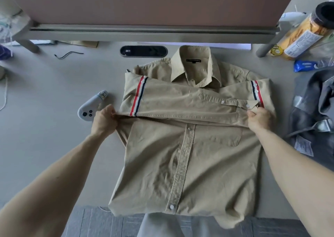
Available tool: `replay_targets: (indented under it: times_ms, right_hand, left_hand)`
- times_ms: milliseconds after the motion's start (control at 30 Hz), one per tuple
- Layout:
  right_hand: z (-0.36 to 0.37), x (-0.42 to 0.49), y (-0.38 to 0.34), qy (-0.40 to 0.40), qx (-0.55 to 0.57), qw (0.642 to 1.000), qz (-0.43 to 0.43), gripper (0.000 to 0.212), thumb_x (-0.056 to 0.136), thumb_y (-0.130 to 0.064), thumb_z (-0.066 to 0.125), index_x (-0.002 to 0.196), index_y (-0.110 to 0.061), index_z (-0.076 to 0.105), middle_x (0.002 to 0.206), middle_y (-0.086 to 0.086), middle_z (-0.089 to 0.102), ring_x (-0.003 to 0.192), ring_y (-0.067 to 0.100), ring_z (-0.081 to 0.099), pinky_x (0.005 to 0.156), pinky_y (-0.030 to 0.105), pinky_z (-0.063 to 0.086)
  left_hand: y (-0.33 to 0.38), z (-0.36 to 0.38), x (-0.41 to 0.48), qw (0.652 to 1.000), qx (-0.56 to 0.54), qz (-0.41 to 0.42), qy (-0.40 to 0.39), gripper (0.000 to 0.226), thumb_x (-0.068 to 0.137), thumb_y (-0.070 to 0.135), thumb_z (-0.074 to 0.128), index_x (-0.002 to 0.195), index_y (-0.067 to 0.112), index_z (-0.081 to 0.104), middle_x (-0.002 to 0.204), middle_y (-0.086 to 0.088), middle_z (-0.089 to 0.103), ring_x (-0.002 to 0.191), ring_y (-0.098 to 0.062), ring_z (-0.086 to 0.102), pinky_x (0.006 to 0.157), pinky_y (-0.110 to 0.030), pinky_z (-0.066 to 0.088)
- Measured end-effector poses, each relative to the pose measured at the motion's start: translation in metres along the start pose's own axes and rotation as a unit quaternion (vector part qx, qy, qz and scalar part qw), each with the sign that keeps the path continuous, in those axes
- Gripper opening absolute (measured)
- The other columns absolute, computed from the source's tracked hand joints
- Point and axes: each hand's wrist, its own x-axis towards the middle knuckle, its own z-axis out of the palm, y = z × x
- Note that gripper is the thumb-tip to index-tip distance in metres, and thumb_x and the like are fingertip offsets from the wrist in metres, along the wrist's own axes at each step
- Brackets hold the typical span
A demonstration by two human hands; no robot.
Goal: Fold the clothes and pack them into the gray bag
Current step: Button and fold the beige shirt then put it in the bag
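Note:
A tan snap-button shirt [189, 155] lies front-up on the grey table [45, 137], collar at the far end. Both sleeves, each with a red, white and navy stripe band, are folded across the chest. My left hand [104, 122] pinches the shirt's left side at the folded sleeve's edge. My right hand [259, 118] grips the right side by the sleeve cuff. The shirt's hem hangs slightly over the table's near edge. The gray bag [312, 114] lies crumpled at the right, beside my right forearm.
A white handheld controller [90, 106] lies just left of my left hand. A raised shelf [153, 31] spans the back. A snack tube [305, 32], a blue packet [305, 66] and a thin black cable [68, 54] sit on the far table.

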Motion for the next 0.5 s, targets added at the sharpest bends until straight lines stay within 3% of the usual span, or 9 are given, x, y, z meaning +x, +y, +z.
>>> replay_targets:
  times_ms: [133,233,333,367,433,500]
  right_hand:
    - [0.002,0.001,-0.004,0.011,-0.022,0.999,0.024,0.031,0.095,-0.021,0.062,0.111,0.004,0.066,0.115,0.030,0.064,0.108,0.042,0.060,0.091,0.038,0.047]
    - [0.001,-0.004,-0.015,-0.017,-0.026,0.999,0.019,0.038,0.097,-0.021,0.059,0.123,0.005,0.056,0.126,0.030,0.057,0.119,0.043,0.054,0.097,0.042,0.043]
    - [0.002,-0.009,-0.019,-0.075,-0.016,0.997,0.015,0.077,0.078,-0.050,0.063,0.137,-0.008,0.038,0.136,0.023,0.051,0.128,0.040,0.046,0.104,0.046,0.040]
    - [0.002,-0.017,-0.019,-0.071,-0.014,0.997,0.007,0.088,0.075,-0.051,0.064,0.145,-0.011,0.028,0.141,0.022,0.045,0.133,0.039,0.041,0.108,0.048,0.037]
    - [0.001,-0.053,-0.018,0.001,-0.029,0.999,-0.035,0.092,0.082,-0.037,0.068,0.153,-0.016,0.013,0.148,0.023,0.032,0.136,0.039,0.032,0.111,0.049,0.029]
    - [0.002,-0.110,-0.017,0.047,-0.010,0.992,-0.115,0.084,0.084,-0.022,0.068,0.153,-0.014,0.021,0.149,0.023,0.029,0.134,0.039,0.032,0.110,0.048,0.029]
  left_hand:
    - [-0.013,0.009,0.003,1.000,0.023,-0.004,0.001,0.009,0.085,0.001,0.045,0.086,0.009,0.050,0.075,-0.014,0.056,0.062,-0.035,0.057,0.049,-0.039,0.048]
    - [-0.011,0.012,-0.008,0.994,-0.085,-0.060,-0.039,0.008,0.090,0.020,0.056,0.086,0.013,0.057,0.082,-0.015,0.067,0.059,-0.032,0.069,0.052,-0.043,0.060]
    - [-0.016,0.003,-0.031,0.978,-0.162,-0.068,-0.113,0.030,0.088,0.035,0.073,0.097,0.012,0.057,0.075,-0.013,0.073,0.055,-0.023,0.072,0.055,-0.040,0.062]
    - [-0.018,-0.001,-0.042,0.973,-0.171,-0.083,-0.132,0.038,0.085,0.040,0.075,0.100,0.012,0.055,0.072,-0.013,0.073,0.057,-0.023,0.073,0.057,-0.041,0.062]
    - [-0.026,-0.005,-0.069,0.960,-0.179,-0.116,-0.184,0.048,0.082,0.051,0.076,0.100,0.013,0.053,0.071,-0.012,0.075,0.062,-0.024,0.074,0.064,-0.043,0.063]
    - [-0.033,-0.004,-0.103,0.936,-0.194,-0.116,-0.269,0.052,0.079,0.055,0.077,0.099,0.011,0.059,0.076,-0.011,0.076,0.069,-0.022,0.075,0.071,-0.040,0.063]
